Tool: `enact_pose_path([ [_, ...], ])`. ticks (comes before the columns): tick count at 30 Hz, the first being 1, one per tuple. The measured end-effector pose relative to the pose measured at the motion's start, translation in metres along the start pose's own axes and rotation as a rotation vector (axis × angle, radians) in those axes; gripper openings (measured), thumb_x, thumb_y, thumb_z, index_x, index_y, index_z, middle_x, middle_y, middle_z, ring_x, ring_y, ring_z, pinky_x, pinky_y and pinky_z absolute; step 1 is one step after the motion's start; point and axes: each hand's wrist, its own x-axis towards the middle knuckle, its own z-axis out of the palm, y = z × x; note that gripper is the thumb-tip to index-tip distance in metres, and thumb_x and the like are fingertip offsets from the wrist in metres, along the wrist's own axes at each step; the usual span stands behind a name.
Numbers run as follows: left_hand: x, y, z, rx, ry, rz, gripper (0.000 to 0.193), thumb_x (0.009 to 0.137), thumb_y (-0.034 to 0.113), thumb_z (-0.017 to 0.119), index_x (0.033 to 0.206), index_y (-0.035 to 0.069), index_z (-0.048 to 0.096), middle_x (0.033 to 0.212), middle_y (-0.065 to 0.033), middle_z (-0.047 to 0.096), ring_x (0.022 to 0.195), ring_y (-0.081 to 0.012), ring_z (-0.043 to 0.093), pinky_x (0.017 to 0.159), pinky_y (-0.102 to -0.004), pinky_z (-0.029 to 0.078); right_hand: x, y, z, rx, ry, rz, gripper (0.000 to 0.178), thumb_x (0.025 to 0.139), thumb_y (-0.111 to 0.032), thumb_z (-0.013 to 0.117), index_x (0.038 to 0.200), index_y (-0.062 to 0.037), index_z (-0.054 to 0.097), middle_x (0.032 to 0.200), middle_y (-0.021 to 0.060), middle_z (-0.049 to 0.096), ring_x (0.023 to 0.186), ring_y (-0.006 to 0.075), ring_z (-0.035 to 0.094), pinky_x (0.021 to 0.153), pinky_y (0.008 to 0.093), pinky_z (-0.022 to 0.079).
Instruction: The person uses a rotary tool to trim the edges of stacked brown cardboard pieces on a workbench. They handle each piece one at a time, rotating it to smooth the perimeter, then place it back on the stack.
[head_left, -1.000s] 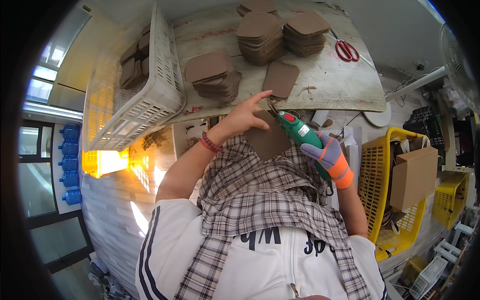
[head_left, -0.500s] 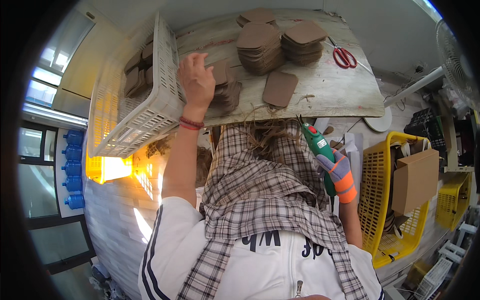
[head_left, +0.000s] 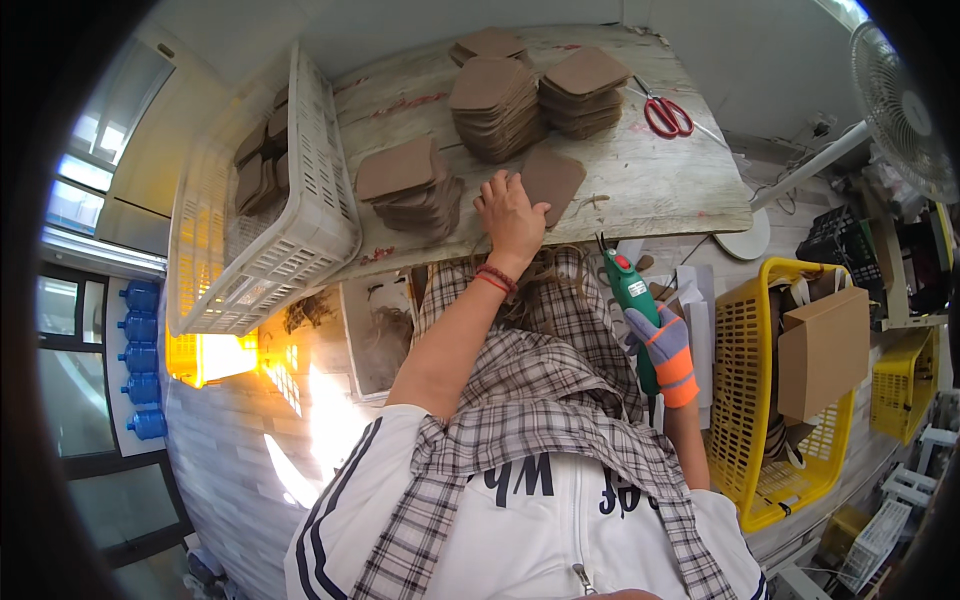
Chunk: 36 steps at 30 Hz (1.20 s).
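Note:
My bare left hand (head_left: pixel 512 212), a red bracelet at its wrist, reaches over the table's near edge. Its fingers are stretched out, with the tips at the left side of a flat brown piece with rounded corners (head_left: pixel 553 186); no grip on it shows. In a grey and orange glove, my right hand (head_left: pixel 660 350) is closed round green cordless electric scissors (head_left: pixel 632 286), whose thin blades point up past the table edge. To the left of my left hand stands a stack of similar brown pieces (head_left: pixel 402 170). Two taller stacks (head_left: pixel 492 95) (head_left: pixel 583 80) rise behind the single piece.
Red-handled scissors (head_left: pixel 668 117) lie at the right of the worn table (head_left: pixel 690 190). A white crate (head_left: pixel 318 190) with brown pieces leans at the left. A yellow basket (head_left: pixel 735 400) holding a cardboard box (head_left: pixel 825 355) stands right. Brown trimmings hang over my lap.
My left hand has moved right, from beside the left stack to the single flat piece, and that stack now shows fully. My right hand still holds the electric scissors in about the same place.

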Motion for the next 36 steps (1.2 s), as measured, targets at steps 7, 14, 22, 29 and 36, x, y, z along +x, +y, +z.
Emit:
enact_pose_path([
  [7, 0.002, 0.003, 0.000, -0.106, 0.058, 0.077, 0.049, 0.072, 0.023, 0.077, 0.109, 0.000, 0.055, 0.114, -0.0116, 0.052, 0.115, -0.0312, 0.042, 0.099, -0.0453, 0.030, 0.013, 0.007, 0.003, -0.034, 0.005, -0.031, 0.031, 0.081, -0.029, 0.072, 0.092, -0.0046, 0.057, 0.062, 0.0033, 0.059, 0.045, 0.0092, 0.052, 0.041, 0.0227, 0.039],
  [14, 0.010, 0.003, 0.002, -1.105, -0.207, -0.322, 0.024, 0.080, 0.000, 0.066, 0.099, 0.003, 0.052, 0.104, -0.0073, 0.060, 0.097, -0.0218, 0.057, 0.082, -0.0323, 0.047, 0.012, -0.008, 0.012, 0.067, 0.045, -0.055, 0.033, 0.081, -0.028, 0.072, 0.095, -0.0034, 0.057, 0.063, 0.0032, 0.059, 0.047, 0.0094, 0.054, 0.042, 0.0223, 0.041],
  [22, 0.004, 0.037, -0.012, -2.169, -0.205, -0.667, 0.038, 0.085, -0.007, 0.057, 0.120, 0.002, 0.049, 0.120, -0.0124, 0.057, 0.111, -0.0267, 0.055, 0.101, -0.0379, 0.046, 0.002, -0.028, 0.029, 0.044, 0.118, -0.099, 0.036, 0.081, -0.026, 0.073, 0.100, -0.0008, 0.057, 0.066, 0.0027, 0.060, 0.052, 0.0080, 0.056, 0.045, 0.0213, 0.042],
  [29, -0.004, 0.053, -0.016, -2.243, -0.157, -0.762, 0.040, 0.085, -0.008, 0.055, 0.121, 0.005, 0.046, 0.122, -0.0110, 0.054, 0.113, -0.0277, 0.054, 0.101, -0.0411, 0.045, 0.000, -0.036, 0.032, 0.064, 0.100, -0.126, 0.035, 0.081, -0.024, 0.073, 0.102, -0.0006, 0.057, 0.067, 0.0030, 0.061, 0.052, 0.0079, 0.055, 0.046, 0.0211, 0.042],
  [36, -0.020, 0.063, -0.023, -2.181, -0.273, -0.764, 0.039, 0.086, -0.008, 0.053, 0.122, 0.004, 0.046, 0.121, -0.0111, 0.055, 0.111, -0.0273, 0.055, 0.100, -0.0410, 0.045, -0.002, -0.047, 0.031, 0.110, 0.131, -0.142, 0.031, 0.082, -0.021, 0.072, 0.101, -0.0007, 0.058, 0.069, 0.0030, 0.061, 0.053, 0.0086, 0.057, 0.046, 0.0213, 0.042],
])
